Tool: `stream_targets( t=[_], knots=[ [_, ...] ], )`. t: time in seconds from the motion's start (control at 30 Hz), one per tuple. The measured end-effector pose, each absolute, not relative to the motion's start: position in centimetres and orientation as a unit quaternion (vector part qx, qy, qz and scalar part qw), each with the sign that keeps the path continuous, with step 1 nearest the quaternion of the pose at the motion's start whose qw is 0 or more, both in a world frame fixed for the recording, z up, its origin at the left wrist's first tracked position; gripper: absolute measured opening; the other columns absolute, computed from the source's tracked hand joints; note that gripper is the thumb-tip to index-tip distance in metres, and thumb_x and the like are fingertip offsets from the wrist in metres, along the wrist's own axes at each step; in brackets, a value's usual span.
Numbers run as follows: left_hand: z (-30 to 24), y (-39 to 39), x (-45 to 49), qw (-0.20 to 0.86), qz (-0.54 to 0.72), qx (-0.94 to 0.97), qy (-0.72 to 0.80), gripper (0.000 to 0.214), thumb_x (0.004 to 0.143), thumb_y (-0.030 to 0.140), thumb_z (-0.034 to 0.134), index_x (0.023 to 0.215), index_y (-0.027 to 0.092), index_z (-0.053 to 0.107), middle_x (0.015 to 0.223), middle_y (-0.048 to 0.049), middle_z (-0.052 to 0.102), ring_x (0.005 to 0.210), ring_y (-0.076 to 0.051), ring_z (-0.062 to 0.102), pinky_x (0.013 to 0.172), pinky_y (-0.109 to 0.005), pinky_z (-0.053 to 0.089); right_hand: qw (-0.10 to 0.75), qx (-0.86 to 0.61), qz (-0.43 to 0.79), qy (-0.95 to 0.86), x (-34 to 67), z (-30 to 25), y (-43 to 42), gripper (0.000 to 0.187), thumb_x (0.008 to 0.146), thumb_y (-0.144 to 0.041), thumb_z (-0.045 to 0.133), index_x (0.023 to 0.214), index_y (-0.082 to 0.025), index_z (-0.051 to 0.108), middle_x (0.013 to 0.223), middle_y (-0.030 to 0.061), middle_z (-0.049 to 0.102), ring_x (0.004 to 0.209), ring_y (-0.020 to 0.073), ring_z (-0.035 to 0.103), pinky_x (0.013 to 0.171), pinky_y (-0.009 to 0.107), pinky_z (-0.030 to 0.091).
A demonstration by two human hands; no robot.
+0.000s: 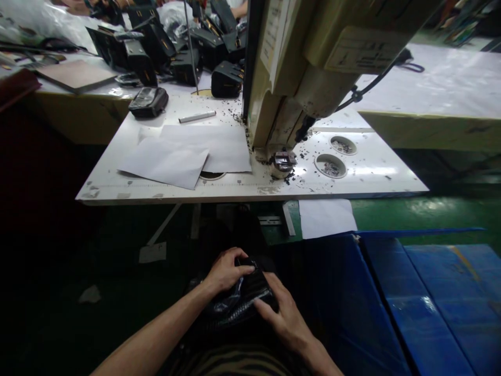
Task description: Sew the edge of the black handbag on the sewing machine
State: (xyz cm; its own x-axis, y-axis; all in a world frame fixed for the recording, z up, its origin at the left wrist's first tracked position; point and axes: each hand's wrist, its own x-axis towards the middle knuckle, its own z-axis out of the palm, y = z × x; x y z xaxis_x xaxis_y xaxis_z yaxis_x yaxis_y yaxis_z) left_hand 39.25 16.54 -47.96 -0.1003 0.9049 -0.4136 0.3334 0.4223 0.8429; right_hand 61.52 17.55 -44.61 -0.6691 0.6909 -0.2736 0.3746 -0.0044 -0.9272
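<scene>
Down on my lap, below the table's front edge, I hold a small black bag (245,300) partly covered in shiny clear plastic wrap. My left hand (226,271) grips its upper left end with fingers curled over the top. My right hand (282,309) is pressed over its right side, fingers bent around the bag near a zipper line. Both hands touch the same bag.
A white work table (368,172) carries a large beige machine (313,68) with a metal head (282,162), two round holes (331,165), white paper sheets (188,154), a white stick (197,117) and black debris. Several black bags (148,102) stand at the back. Blue bins (422,303) sit on my right.
</scene>
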Motion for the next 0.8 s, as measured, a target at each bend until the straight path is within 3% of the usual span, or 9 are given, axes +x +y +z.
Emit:
stream_targets(
  t=[0.27, 0.5, 0.8],
  knots=[
    [-46.8, 16.4, 39.6, 0.482, 0.289, 0.47, 0.68, 0.013, 0.077, 0.028, 0.078, 0.087, 0.02, 0.076, 0.092, -0.0014, 0.073, 0.089, -0.021, 0.069, 0.08, -0.03, 0.047, 0.153, -0.458, 0.613, -0.626, 60.1, -43.4, 16.9, 0.033, 0.102, -0.042, 0.057, 0.13, -0.028, 0.067, 0.123, 0.0059, 0.066, 0.116, 0.0267, 0.062, 0.102, 0.039, 0.046],
    [-44.4, 16.3, 39.5, 0.468, 0.263, 0.515, 0.669, 0.014, 0.083, 0.032, 0.074, 0.094, 0.024, 0.077, 0.097, -0.0016, 0.074, 0.093, -0.023, 0.069, 0.081, -0.031, 0.047, 0.189, -0.47, 0.66, -0.555, 60.2, -43.4, 17.2, 0.029, 0.094, -0.034, 0.063, 0.119, -0.025, 0.076, 0.105, 0.0039, 0.067, 0.098, 0.0261, 0.062, 0.084, 0.036, 0.045],
    [-43.3, 16.8, 38.4, 0.509, 0.203, 0.58, 0.603, 0.026, 0.087, 0.037, 0.07, 0.107, 0.024, 0.08, 0.106, -0.0048, 0.079, 0.098, -0.026, 0.072, 0.086, -0.031, 0.051, 0.213, -0.458, 0.663, -0.553, 60.9, -42.8, 16.4, 0.029, 0.096, -0.032, 0.064, 0.122, -0.029, 0.076, 0.107, 0.0029, 0.065, 0.103, 0.0254, 0.061, 0.089, 0.036, 0.044]
  ],
)
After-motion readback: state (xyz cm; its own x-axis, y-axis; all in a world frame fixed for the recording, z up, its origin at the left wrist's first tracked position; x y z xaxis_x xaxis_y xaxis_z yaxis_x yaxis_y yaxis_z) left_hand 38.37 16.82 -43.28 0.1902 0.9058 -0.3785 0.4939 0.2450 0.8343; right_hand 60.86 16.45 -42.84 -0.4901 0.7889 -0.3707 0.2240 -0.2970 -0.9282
